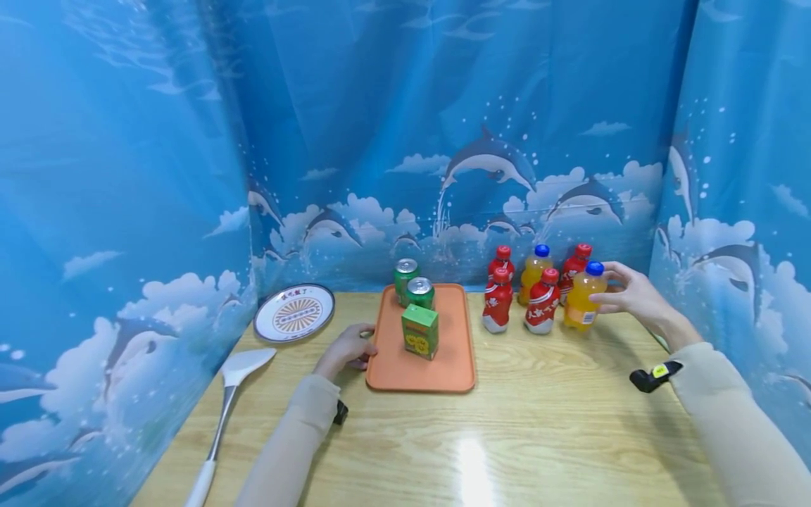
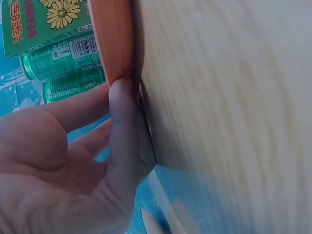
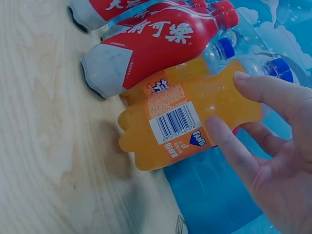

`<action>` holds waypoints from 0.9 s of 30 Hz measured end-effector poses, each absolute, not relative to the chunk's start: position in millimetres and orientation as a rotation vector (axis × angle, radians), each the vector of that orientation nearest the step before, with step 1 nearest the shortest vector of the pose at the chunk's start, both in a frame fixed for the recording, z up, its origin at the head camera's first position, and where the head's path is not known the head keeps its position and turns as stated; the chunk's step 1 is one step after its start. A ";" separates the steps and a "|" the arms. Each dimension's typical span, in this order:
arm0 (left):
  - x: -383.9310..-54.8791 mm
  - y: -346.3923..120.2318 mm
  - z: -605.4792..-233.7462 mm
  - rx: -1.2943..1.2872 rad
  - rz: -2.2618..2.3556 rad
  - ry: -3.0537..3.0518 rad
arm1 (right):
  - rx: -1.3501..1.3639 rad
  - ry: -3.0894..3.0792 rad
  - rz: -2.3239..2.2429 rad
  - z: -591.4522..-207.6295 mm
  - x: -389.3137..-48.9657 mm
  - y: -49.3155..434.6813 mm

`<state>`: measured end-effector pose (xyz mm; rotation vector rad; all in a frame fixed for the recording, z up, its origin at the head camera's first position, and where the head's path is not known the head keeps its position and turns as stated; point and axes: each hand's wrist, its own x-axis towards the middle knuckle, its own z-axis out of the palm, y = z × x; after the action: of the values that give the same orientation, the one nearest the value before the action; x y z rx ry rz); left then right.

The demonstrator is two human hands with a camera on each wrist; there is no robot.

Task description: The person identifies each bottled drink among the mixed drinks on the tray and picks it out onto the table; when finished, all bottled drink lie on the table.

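At the orange tray [image 1: 391,370], my left hand [image 1: 347,350] pinches the left rim; the left wrist view has its fingertips right at that rim [image 2: 113,39]. On the tray stand a green drink carton [image 1: 419,336] with yellow flowers and two green cans, one [image 1: 421,290] in front of the other [image 1: 405,269]. My right hand [image 1: 636,299] holds an orange soda bottle [image 1: 584,301] from its right side, thumb and fingers around the upper part below the blue cap. In the right wrist view the bottle's barcode label [image 3: 175,122] faces the camera.
Left of the held bottle stand several red cola bottles [image 1: 498,308] and another orange soda bottle [image 1: 533,273]. A white plate [image 1: 294,313] lies at the back left, with a white-headed spatula [image 1: 222,412] along the left edge. A blue dolphin-print curtain [image 1: 380,141] encloses the wooden table [image 1: 538,422].
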<state>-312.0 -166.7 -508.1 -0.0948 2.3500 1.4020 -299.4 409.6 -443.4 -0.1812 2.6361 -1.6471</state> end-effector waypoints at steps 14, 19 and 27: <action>-312.3 -165.1 -508.7 -0.097 1.386 2.353 | -0.117 2.662 -1.598 -459.5 -293.5 412.1; -315.3 -163.5 -508.8 -0.087 1.370 2.365 | -0.168 2.676 -1.582 -459.0 -292.6 412.6; -314.4 -165.2 -506.6 0.034 1.265 2.469 | -0.212 2.943 -1.267 -449.0 -281.2 397.8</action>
<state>-314.4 -165.2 -506.6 0.0335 2.4694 1.2646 -281.2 397.8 -449.0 -0.2124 2.9428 -1.2670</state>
